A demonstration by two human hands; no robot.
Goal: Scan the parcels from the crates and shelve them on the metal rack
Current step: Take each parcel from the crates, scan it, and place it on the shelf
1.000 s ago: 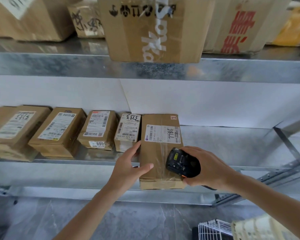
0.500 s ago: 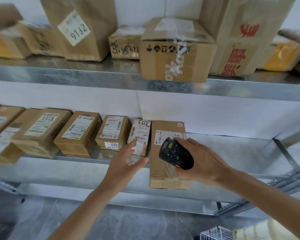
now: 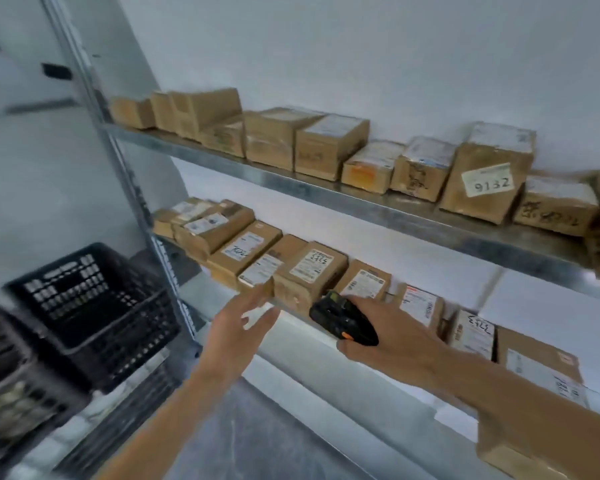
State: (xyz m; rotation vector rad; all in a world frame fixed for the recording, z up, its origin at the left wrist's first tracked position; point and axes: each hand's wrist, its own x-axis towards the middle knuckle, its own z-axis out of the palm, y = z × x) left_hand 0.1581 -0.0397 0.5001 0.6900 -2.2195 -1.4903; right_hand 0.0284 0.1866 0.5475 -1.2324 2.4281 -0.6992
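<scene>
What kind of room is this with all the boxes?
Probably a parcel sorting or storage room: labelled cardboard parcels line a metal rack, a black crate stands beside it, and the right hand holds a scanner.

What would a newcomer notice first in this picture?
Probably the two hands in the middle: the right hand grips a black scanner, the left hand is open and empty. Behind them, brown parcels line the metal rack; a black crate stands at left.

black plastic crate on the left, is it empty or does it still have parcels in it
Looks empty: the black plastic crate shows only its lattice walls and dark inside, no brown parcels. Motion blur leaves its floor unclear.
</scene>
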